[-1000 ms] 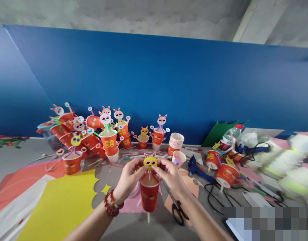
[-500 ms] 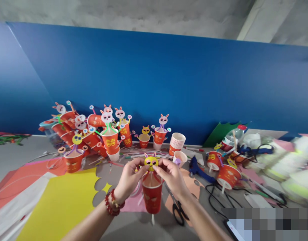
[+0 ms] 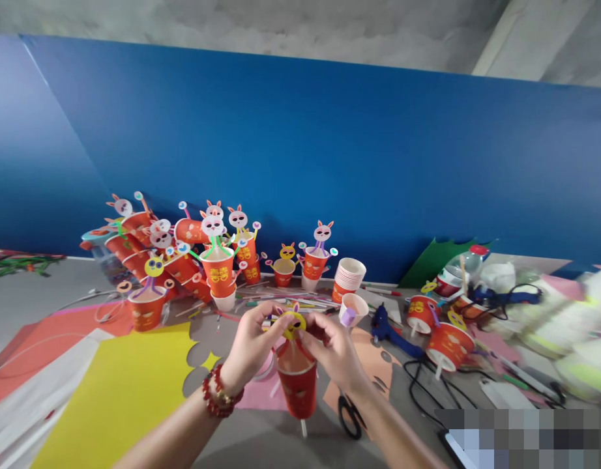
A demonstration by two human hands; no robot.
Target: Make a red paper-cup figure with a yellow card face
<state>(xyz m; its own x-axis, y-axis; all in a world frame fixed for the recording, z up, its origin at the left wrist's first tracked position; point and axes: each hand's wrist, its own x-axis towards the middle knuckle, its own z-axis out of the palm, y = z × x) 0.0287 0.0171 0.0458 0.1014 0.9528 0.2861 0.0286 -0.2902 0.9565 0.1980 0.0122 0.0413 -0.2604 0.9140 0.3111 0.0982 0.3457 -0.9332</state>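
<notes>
Yellow face [image 3: 294, 331] above red cup [image 3: 298, 387]; one eye now behind thumb of our left hand [image 3: 253, 342], both visible earlier. We pinch face in two-hand grip, right hand [image 3: 337, 348] on opposite edge; forearms converging.

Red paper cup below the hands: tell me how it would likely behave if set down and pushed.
The red paper cup is probably light and easily dented, given its thin rim. It would likely tip: a white straw juts beneath its base. The flat yellow animal face may flex.
</notes>
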